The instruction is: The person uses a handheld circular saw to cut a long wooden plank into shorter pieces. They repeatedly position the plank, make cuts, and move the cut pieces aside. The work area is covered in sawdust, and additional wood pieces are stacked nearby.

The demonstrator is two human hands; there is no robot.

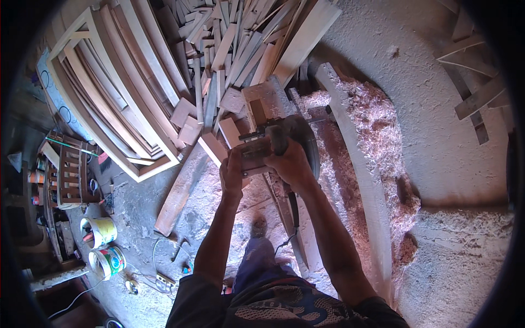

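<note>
Corded power tool (279, 140) was held before torso (290, 309), near wood offcuts (222, 52). Right hand (291, 164) wrapped round its body; left hand (232, 175) curled round its flat edge. Looked heavy, rigid (dust-slick, maybe); wanted two-handed hold off round guard (309, 141).

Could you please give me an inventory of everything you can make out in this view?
power tool: 1, dark, centre
offcuts: many, brown and pale, top middle
frames: several, pale, upper left
long beam: 1, pale, right of centre
shavings: uncountable, pinkish, beside long beam
boards: several, brown, upper right
slatted stand: 1, brown, left
buckets: 2, mostly white, lower left
power strip: 1, white, lower left
left hand: 1, bare, on power tool
right hand: 1, bare, gripping power tool
</note>
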